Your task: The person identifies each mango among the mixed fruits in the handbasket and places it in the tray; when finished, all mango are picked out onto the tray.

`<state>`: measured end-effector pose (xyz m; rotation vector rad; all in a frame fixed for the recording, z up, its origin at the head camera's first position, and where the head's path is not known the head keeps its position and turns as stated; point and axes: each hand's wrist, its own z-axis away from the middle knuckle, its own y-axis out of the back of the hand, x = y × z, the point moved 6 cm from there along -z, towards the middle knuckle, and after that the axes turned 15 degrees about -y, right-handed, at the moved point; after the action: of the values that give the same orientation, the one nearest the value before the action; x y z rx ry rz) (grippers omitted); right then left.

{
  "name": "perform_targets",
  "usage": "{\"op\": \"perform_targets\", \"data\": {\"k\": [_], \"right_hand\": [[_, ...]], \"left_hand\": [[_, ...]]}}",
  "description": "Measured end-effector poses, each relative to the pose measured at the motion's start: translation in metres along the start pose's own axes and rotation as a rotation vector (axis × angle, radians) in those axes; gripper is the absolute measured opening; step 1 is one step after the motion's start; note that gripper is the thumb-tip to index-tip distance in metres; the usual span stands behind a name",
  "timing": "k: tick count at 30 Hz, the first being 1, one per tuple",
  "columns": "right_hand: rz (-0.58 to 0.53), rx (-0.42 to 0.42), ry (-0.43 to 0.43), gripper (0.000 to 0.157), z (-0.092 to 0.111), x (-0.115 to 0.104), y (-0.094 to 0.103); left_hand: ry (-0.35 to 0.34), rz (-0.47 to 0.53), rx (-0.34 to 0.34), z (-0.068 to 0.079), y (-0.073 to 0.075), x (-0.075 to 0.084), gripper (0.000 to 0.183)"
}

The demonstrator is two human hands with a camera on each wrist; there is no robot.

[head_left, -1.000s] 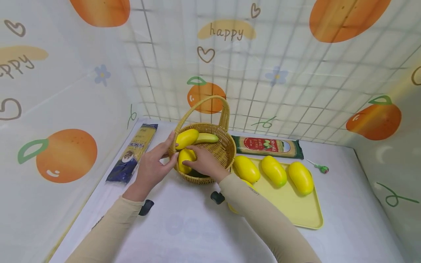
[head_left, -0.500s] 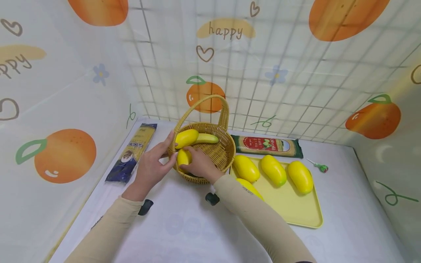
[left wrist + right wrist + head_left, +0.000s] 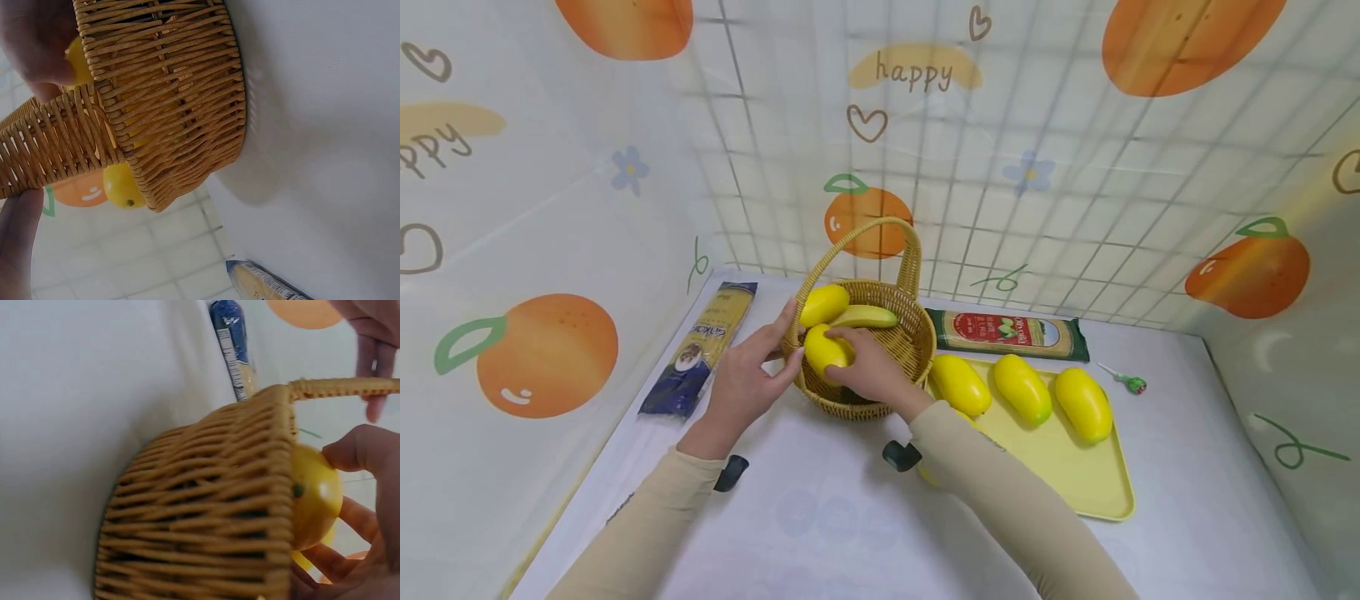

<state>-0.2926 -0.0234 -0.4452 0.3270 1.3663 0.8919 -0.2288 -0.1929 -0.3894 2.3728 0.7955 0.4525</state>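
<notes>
In the head view a wicker basket (image 3: 917, 329) with an arched handle stands at the table's middle. At its left side my left hand (image 3: 748, 379) holds the foot of the handle between thumb and fingers; a finger (image 3: 20, 240) touches the handle in the left wrist view. My right hand (image 3: 872, 367) reaches inside and grips a yellow mango (image 3: 826, 350) with thumb and fingers. The right wrist view has this mango (image 3: 319, 500) at the basket's rim, partly hidden. Behind it in the basket lie a second mango (image 3: 825, 305) and a banana (image 3: 868, 317).
A yellow tray (image 3: 1078, 483) with several mangoes (image 3: 1022, 390) stands right of the basket. A green-ended pasta pack (image 3: 1007, 333) lies behind the tray, a blue pasta pack (image 3: 700, 350) at left. A lollipop (image 3: 1131, 383) lies at right. Printed curtains surround the table.
The gripped mango sits higher and slightly farther right in the basket than half a second ago. The second mango has shifted back a little. My left hand has stayed at the handle.
</notes>
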Motion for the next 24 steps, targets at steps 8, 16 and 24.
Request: {"op": "perform_targets", "data": {"k": [8, 16, 24], "right_hand": [[-0.002, 0.060, 0.077, 0.058, 0.025, -0.003, 0.029], [-0.030, 0.102, 0.102, 0.057, 0.056, 0.010, 0.056], [-0.085, 0.105, 0.055, 0.059, 0.094, 0.051, 0.085]], "left_hand": [[-0.002, -0.001, 0.007, -0.001, 0.001, 0.001, 0.077], [-0.002, -0.006, 0.006, 0.000, 0.000, -0.001, 0.076], [-0.002, 0.006, 0.014, 0.001, -0.001, -0.001, 0.076]]}}
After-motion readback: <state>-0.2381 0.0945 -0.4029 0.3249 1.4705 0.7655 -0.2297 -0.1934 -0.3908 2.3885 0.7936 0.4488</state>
